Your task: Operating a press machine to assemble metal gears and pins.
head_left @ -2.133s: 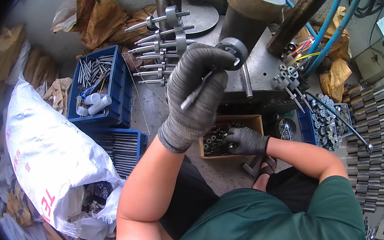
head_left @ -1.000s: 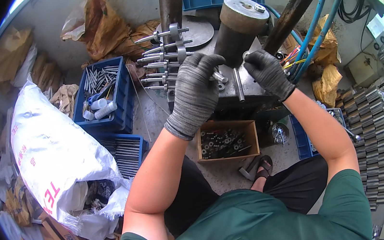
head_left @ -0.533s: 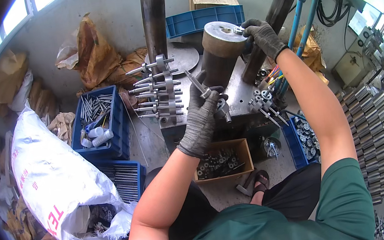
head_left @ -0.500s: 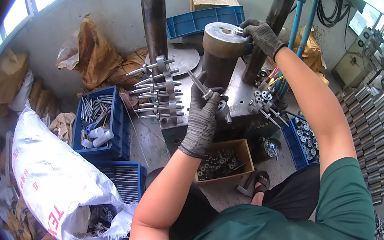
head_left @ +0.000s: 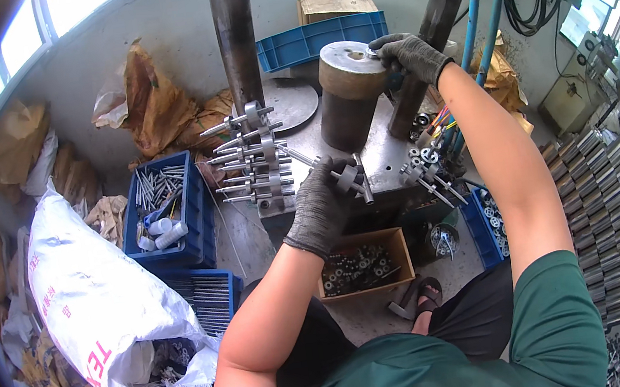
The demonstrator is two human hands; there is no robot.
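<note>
My left hand (head_left: 319, 206), in a grey knit glove, is closed around a metal shaft with a round collar (head_left: 346, 179); the shaft now lies tilted, its thin end pointing to the far left. A short metal rod (head_left: 364, 178) stands out just right of these fingers; whether it is also held I cannot tell. My gloved right hand (head_left: 414, 56) reaches to the top of a thick steel cylinder (head_left: 349, 83). Its fingertips pinch a small shiny ring-like part (head_left: 371, 53) at the rim of the cylinder's top. Several collared shafts (head_left: 254, 158) lie stacked at the plate's left edge.
The cylinder stands on a steel plate (head_left: 380, 159) between two posts (head_left: 237, 46). More shafts (head_left: 428, 170) lie at the right. Below are a box of small parts (head_left: 404, 255) and blue bins (head_left: 194, 177). A white sack (head_left: 97, 300) lies left; stacked metal tubes (head_left: 612, 224) stand right.
The shaft in my left hand has tipped from upright to lying slanted toward the far left. My right hand stays at the cylinder's top. The whole view has shifted slightly.
</note>
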